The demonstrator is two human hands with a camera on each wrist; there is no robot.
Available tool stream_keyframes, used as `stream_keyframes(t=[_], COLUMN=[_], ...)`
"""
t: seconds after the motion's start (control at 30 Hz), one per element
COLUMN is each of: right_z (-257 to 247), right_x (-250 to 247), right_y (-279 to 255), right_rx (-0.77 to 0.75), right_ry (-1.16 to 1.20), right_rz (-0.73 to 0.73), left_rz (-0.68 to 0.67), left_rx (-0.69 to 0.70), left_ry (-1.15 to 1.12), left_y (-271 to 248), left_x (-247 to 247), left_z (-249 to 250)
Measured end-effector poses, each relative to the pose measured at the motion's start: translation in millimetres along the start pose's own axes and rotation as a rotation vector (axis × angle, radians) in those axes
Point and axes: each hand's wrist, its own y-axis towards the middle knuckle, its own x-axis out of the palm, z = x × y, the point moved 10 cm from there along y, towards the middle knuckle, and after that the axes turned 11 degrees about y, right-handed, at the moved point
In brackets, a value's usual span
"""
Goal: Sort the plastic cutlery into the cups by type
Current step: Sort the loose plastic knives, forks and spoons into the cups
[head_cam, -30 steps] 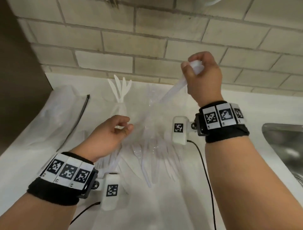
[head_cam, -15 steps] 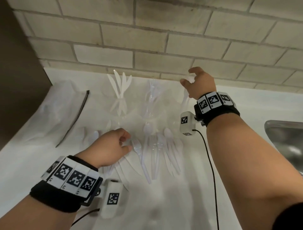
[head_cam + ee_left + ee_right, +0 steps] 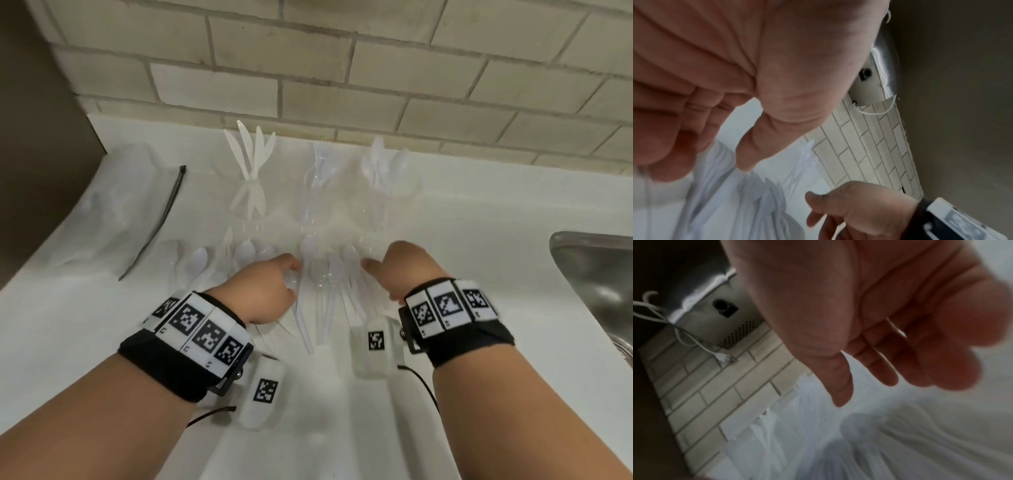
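Three clear cups stand by the wall: the left cup (image 3: 251,192) holds knives, the middle cup (image 3: 317,185) forks, the right cup (image 3: 387,178) spoons. A pile of loose white and clear cutlery (image 3: 318,294) lies on the white counter in front of them. My left hand (image 3: 291,274) rests on the pile's left side, fingers loosely curled, with nothing seen pinched in the left wrist view (image 3: 705,159). My right hand (image 3: 373,265) hovers at the pile's right side. The right wrist view shows the right hand (image 3: 879,386) empty, with relaxed fingers above blurred cutlery.
A black cable tie (image 3: 157,219) and a crumpled clear bag (image 3: 113,205) lie at the left. A steel sink (image 3: 596,281) is at the right edge. The tiled wall (image 3: 342,68) rises behind the cups and a dark panel (image 3: 34,137) closes the left.
My right hand carried a white spoon up to the right cup, let it go there, and came back down to the pile empty. The left hand shifted forward over the pile.
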Motion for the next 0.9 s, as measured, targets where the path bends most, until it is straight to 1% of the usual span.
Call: stream_keyframes(t=[0.07, 0.1, 0.23, 0.4, 0.47, 0.57, 0.7, 0.77, 0.8, 0.9], right_z=[10.6, 11.0, -5.8, -30.0, -39.5, -50.4, -62.9, -61.8, -61.6, -58.6], right_x=[16.7, 23.1, 38.0, 47.5, 50.5, 54.6, 61.8, 62.8, 62.4, 60.5], right_y=[-11.8, -16.1, -19.2, -23.6, -24.1, -23.1, -19.1, -17.9, -17.5, -15.6], right_rx=[0.075, 0.085, 0.003, -0.072, -0.109, -0.128, -0.178, -0.174, -0.175, -0.163], right_ry=[-0.007, -0.011, -0.006, -0.079, -0.122, -0.185, -0.293, -0.309, -0.308, -0.303], right_rz=[-0.073, -0.095, -0.091, -0.123, -0.126, -0.124, -0.152, -0.166, -0.168, -0.15], left_rz=[-0.021, -0.029, -0.067, -0.123, -0.126, -0.143, -0.189, -0.173, -0.149, -0.006], left_rx=[0.013, 0.024, 0.048, 0.062, 0.079, 0.103, 0.138, 0.13, 0.1, -0.038], left_ry=[0.005, 0.022, 0.131, 0.139, 0.161, 0.15, 0.061, 0.018, -0.023, -0.038], left_y=[2.6, 4.3, 11.7, 14.6, 16.5, 19.3, 18.9, 20.5, 21.7, 26.7], left_x=[4.0, 5.2, 8.5, 9.6, 10.4, 12.9, 17.3, 13.8, 8.3, -18.1], left_z=[4.9, 8.7, 24.3, 35.0, 37.9, 42.1, 44.5, 40.2, 35.7, 20.0])
